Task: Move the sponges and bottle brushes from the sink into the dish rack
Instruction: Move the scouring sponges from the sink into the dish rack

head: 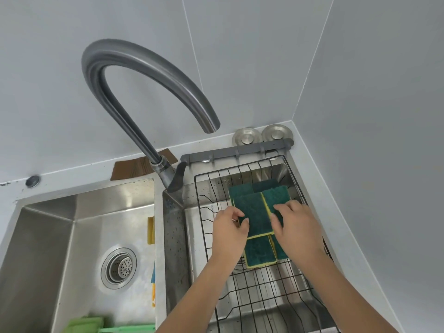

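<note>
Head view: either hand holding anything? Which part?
Left hand pinches the left edge of the top green sponge; right hand fingers rest on the adjacent sponge in the dish rack. Whether that is a firm grip cannot be told.

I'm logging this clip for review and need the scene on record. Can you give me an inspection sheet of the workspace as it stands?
Surface: double steel sink; black wire dish rack sits over the right basin.
Job's things: several green sponges lie in the rack; a light green item and yellow items remain in the left basin.
Clutter: two metal stoppers, grey hook bar, brown pad.
Grippers: left hand and right hand both grip the top sponges.
Cables: nothing seen.
Surroundings: grey faucet, grey wall panels.
</note>
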